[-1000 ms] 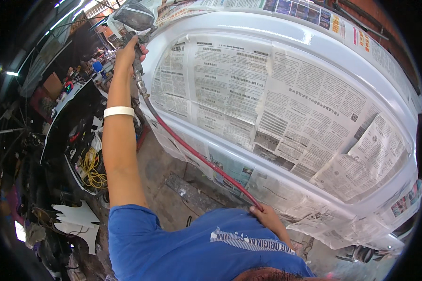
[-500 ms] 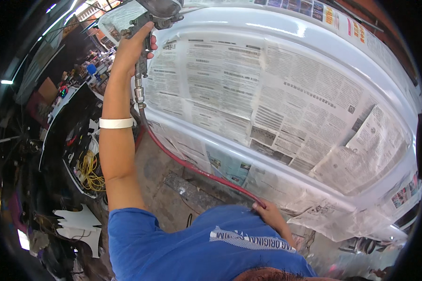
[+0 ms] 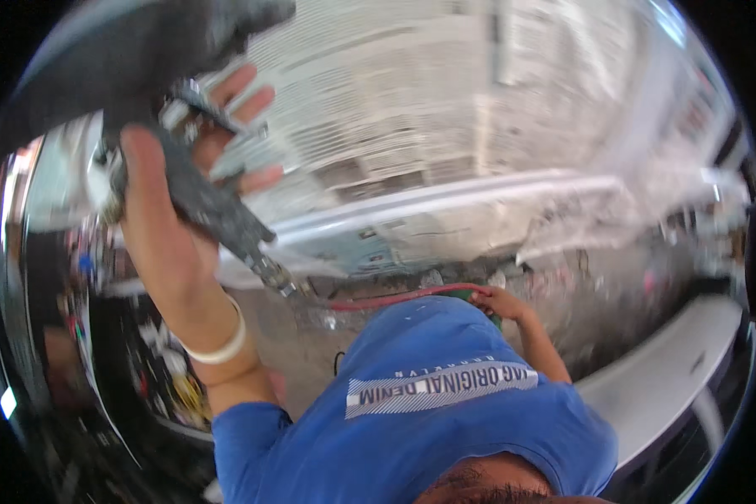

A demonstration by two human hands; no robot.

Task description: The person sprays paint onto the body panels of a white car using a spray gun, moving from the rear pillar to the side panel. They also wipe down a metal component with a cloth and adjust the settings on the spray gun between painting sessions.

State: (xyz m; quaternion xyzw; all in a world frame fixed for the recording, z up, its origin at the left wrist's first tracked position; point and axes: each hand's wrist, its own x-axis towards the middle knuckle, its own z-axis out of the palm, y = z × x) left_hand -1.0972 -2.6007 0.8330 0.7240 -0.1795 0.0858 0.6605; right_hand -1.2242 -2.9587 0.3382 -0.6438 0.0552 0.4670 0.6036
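Observation:
A dark spray gun [image 3: 218, 202] is in my left hand [image 3: 166, 239], raised at the upper left and close to the camera. My thumb lies along the handle, and my fingers reach past its far side, somewhat spread near the trigger. The gun's cup, large and dark, is blurred by motion. From the fitting below the handle a red hose [image 3: 386, 297] runs right, across in front of my blue shirt. My right hand [image 3: 504, 304] is closed round that hose, low by my side. Beyond the gun stands a white-painted vehicle body [image 3: 445, 193] masked with newspaper [image 3: 412, 109].
A pale curved panel [image 3: 655, 382] rests at the lower right. Dark car parts and a yellow cord [image 3: 191, 401] lie at the lower left. Plastic masking sheet [image 3: 470, 231] hangs along the bottom of the body, above a littered grey floor [image 3: 554, 294].
The spray gun in my left hand has come down and nearer, and its fingers have loosened. My view has turned, bringing the pale panel in at right. My right hand still holds the hose.

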